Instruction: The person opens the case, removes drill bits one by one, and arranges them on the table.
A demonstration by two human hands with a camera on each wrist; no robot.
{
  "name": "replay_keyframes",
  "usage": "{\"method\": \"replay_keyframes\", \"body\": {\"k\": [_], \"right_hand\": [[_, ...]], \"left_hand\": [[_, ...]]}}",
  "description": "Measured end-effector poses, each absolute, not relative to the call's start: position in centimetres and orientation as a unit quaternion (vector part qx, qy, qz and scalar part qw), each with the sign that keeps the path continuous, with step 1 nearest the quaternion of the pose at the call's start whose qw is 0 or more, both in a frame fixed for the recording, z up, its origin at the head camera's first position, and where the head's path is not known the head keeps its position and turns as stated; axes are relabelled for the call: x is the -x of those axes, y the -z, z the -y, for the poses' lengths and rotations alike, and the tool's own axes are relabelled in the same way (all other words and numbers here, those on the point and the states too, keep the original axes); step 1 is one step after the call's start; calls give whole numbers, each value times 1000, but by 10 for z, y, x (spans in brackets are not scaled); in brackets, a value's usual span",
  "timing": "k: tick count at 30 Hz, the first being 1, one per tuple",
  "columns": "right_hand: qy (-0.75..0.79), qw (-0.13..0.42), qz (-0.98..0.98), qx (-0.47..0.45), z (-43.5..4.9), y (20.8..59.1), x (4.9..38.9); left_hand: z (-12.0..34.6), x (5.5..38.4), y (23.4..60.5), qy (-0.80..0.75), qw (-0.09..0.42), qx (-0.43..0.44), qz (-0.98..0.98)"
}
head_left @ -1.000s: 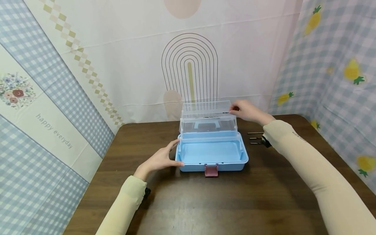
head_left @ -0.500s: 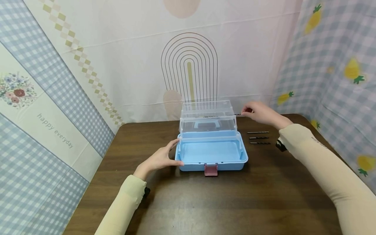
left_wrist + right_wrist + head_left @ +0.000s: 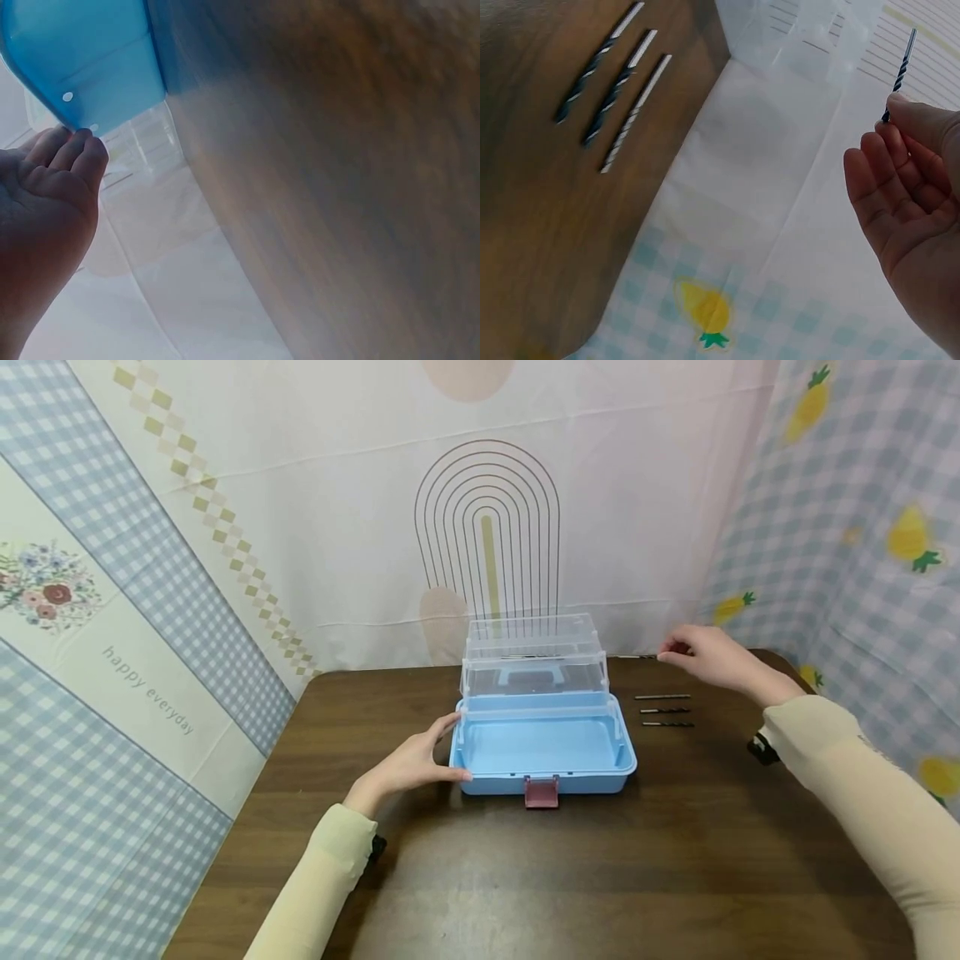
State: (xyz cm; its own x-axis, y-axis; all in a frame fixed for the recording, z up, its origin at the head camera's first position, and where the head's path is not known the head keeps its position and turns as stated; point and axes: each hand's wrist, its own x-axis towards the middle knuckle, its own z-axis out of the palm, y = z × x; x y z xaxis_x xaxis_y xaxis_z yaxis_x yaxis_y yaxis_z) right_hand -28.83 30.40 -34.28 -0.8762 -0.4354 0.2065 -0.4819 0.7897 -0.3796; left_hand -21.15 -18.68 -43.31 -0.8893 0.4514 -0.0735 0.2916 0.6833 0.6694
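A light blue plastic storage box (image 3: 577, 784) with a pink latch (image 3: 542, 792) stands open, its clear lid and trays raised at the back. At its left end my left hand (image 3: 408, 765) holds the corner, thumb at the front rim and fingers at the side; the left wrist view has the fingertips against the blue edge. Right of the box, my right hand (image 3: 712, 662) pinches one end of a twist drill bit (image 3: 901, 71) between thumb and fingers. The bit's bare shank points away from the hand. Another thin bit (image 3: 531, 657) shows through the clear upper tray.
Three more drill bits (image 3: 664, 711) lie side by side on the brown wooden table (image 3: 570, 877), right of the box. A printed cloth (image 3: 637, 485) hangs behind the table, with checked cloth at both sides.
My right hand has moved right, away from the clear tray, with the drill bit in its fingers. The left hand stays at the box, which has not moved.
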Motion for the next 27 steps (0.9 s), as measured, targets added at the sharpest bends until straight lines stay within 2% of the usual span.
{"method": "replay_keyframes", "body": {"k": [27], "right_hand": [[-222, -13, 944, -245, -347, 438, 263]], "left_hand": [[187, 208, 432, -345, 117, -197, -910]]}}
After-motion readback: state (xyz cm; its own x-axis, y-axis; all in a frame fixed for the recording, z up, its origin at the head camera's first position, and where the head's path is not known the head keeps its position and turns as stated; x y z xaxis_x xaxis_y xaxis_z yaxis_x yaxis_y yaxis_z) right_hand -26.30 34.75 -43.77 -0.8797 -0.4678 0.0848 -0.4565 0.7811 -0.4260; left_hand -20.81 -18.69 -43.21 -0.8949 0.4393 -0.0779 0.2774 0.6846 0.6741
